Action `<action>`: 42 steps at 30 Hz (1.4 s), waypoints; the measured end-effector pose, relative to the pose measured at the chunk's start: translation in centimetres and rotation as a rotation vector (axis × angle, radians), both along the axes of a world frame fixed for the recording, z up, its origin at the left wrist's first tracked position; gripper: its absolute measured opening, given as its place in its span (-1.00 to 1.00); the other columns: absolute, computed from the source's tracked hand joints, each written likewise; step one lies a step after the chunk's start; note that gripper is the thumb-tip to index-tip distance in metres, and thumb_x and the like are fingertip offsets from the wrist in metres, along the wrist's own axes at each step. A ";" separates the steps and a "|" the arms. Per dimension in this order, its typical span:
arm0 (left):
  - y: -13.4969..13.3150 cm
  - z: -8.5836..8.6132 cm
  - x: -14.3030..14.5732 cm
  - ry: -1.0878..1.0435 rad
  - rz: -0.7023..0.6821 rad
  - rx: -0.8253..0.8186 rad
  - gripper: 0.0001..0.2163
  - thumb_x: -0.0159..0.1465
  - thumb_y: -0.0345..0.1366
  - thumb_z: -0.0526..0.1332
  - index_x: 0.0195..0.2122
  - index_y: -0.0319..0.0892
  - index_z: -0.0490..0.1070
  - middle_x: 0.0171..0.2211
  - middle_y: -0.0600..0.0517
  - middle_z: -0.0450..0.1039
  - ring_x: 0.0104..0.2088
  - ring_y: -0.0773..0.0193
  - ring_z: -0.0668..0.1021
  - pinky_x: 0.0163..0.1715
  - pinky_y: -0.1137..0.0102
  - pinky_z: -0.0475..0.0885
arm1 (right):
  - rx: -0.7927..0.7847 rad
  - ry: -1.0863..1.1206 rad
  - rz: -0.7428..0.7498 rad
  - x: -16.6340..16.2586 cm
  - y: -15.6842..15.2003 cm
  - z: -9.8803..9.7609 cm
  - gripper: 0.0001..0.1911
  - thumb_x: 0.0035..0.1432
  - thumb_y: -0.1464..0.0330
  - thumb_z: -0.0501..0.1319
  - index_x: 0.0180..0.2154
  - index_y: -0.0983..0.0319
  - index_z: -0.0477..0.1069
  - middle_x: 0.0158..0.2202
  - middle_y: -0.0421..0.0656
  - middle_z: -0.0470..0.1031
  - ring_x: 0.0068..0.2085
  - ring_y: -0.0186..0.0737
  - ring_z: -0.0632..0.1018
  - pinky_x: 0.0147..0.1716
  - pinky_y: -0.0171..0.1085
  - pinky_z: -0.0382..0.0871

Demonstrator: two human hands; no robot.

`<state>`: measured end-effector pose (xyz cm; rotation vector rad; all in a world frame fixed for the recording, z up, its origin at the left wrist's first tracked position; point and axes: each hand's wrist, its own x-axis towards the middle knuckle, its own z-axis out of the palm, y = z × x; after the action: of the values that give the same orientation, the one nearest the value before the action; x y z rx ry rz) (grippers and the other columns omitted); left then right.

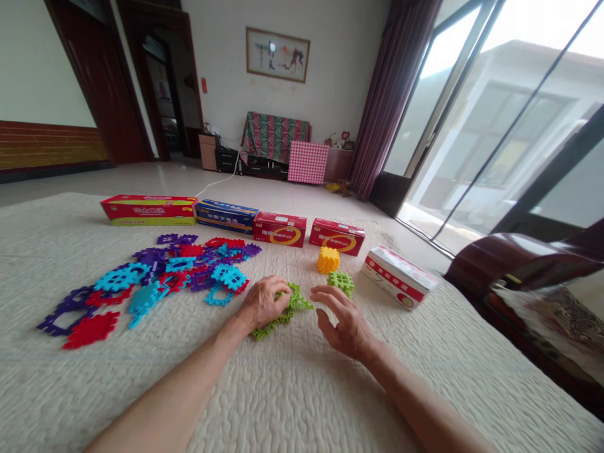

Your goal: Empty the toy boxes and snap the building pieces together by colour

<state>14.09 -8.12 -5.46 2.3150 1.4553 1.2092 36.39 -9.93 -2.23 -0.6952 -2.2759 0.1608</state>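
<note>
My left hand (262, 302) is closed on flat green interlocking puzzle pieces (291, 306) that lie on the cream quilted surface (292, 390). My right hand (343, 318) hovers just right of them, fingers apart and curved, holding nothing. Beyond the right hand stand a finished green cube (341, 282) and a finished yellow cube (328, 259). To the left lies a loose pile of several purple, blue and red flat pieces (155, 277).
A row of red, yellow and blue boxes (226, 217) lines the far edge of the surface. A white and red box (399, 277) sits at the right. A dark wooden armrest (509, 251) and glass doors are on the right.
</note>
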 end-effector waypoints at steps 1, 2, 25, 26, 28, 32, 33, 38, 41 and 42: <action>-0.1 0.2 0.1 -0.023 -0.020 -0.007 -0.85 0.15 -0.42 0.16 -0.38 -0.15 0.53 -0.29 0.01 0.57 -0.24 0.26 0.57 -0.14 0.38 0.44 | -0.027 -0.051 0.020 -0.3 -0.2 -0.3 -0.64 0.13 0.52 0.08 -0.02 0.17 0.31 0.02 -0.05 0.40 0.03 -0.19 0.45 0.01 -0.16 0.37; -0.1 0.3 0.1 -0.049 -0.017 -0.012 -0.84 0.16 -0.42 0.14 -0.37 -0.15 0.53 -0.31 0.02 0.57 -0.25 0.26 0.57 -0.16 0.39 0.44 | -0.050 -0.097 0.031 -0.6 -0.4 -0.5 -0.62 0.13 0.51 0.09 0.00 0.18 0.30 0.05 -0.04 0.38 0.05 -0.17 0.43 0.04 -0.14 0.35; 0.3 -0.6 -0.1 0.161 -0.055 0.018 -0.76 0.11 -0.44 0.20 -0.22 -0.14 0.54 -0.07 -0.06 0.51 -0.05 0.15 0.51 0.04 0.24 0.38 | -0.255 -0.055 -0.073 -1.8 -0.1 -1.4 -0.68 0.25 0.49 -0.05 -0.03 0.23 0.35 -0.29 -0.12 0.52 -0.29 -0.23 0.53 -0.29 -0.30 0.36; 0.2 -0.5 0.0 0.166 -0.061 0.012 -0.74 0.09 -0.46 0.19 -0.20 -0.14 0.54 -0.08 -0.06 0.51 -0.05 0.15 0.51 0.04 0.24 0.38 | -0.256 -0.060 -0.069 -1.8 -0.1 -1.4 -0.69 0.25 0.49 -0.04 -0.05 0.22 0.36 -0.29 -0.12 0.52 -0.29 -0.23 0.53 -0.29 -0.31 0.35; 0.2 -0.4 0.0 0.170 -0.071 -0.002 -0.70 0.06 -0.49 0.17 -0.19 -0.12 0.52 -0.10 -0.04 0.52 -0.06 0.16 0.51 0.04 0.24 0.37 | -0.252 -0.067 -0.070 -1.9 -0.1 -1.3 -0.69 0.23 0.50 -0.03 -0.07 0.22 0.38 -0.29 -0.12 0.52 -0.29 -0.23 0.52 -0.29 -0.31 0.35; 0.2 -0.1 0.2 0.119 -0.068 -0.027 -0.63 0.01 -0.53 0.15 -0.16 -0.12 0.49 -0.16 -0.03 0.50 -0.09 0.17 0.50 -0.01 0.25 0.40 | -0.212 -0.091 -0.107 -2.0 -0.1 -1.7 -0.70 0.23 0.50 -0.02 -0.07 0.22 0.39 -0.32 -0.12 0.49 -0.29 -0.21 0.50 -0.28 -0.28 0.35; 0.2 -0.1 0.2 0.095 -0.064 -0.029 -0.61 0.00 -0.54 0.14 -0.14 -0.12 0.48 -0.16 -0.03 0.48 -0.10 0.18 0.50 -0.03 0.27 0.41 | -0.202 -0.098 -0.120 -2.0 -0.1 -1.8 -0.70 0.24 0.49 -0.01 -0.06 0.22 0.39 -0.32 -0.11 0.48 -0.28 -0.21 0.49 -0.27 -0.27 0.36; 0.2 0.0 0.3 0.037 0.057 -0.004 -0.60 0.05 -0.56 0.09 -0.09 -0.15 0.44 -0.21 -0.02 0.43 -0.20 0.25 0.51 -0.14 0.37 0.44 | -0.166 -0.092 -0.156 -2.1 -0.1 -2.4 -0.72 0.22 0.47 0.06 -0.04 0.19 0.35 -0.13 -0.06 0.43 -0.11 -0.16 0.46 -0.09 -0.19 0.37; 0.3 0.1 0.1 0.053 0.167 0.022 -0.61 0.08 -0.55 0.08 -0.09 -0.15 0.44 -0.25 -0.01 0.44 -0.24 0.24 0.52 -0.18 0.39 0.44 | -0.156 -0.084 -0.159 -2.1 -0.1 -2.4 -0.73 0.19 0.47 0.09 -0.05 0.20 0.34 -0.06 -0.05 0.40 -0.06 -0.15 0.43 -0.03 -0.16 0.35; 0.3 0.1 0.1 0.058 0.196 0.039 -0.63 0.10 -0.55 0.07 -0.11 -0.15 0.45 -0.26 0.00 0.44 -0.24 0.24 0.52 -0.19 0.39 0.44 | -0.156 -0.086 -0.156 -2.1 -0.1 -2.3 -0.73 0.19 0.47 0.09 -0.06 0.21 0.35 -0.06 -0.05 0.40 -0.06 -0.15 0.43 -0.03 -0.15 0.35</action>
<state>14.15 -7.81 -5.34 2.2951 1.7281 1.2366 34.26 -10.00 -4.55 -0.9744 -2.2960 0.2405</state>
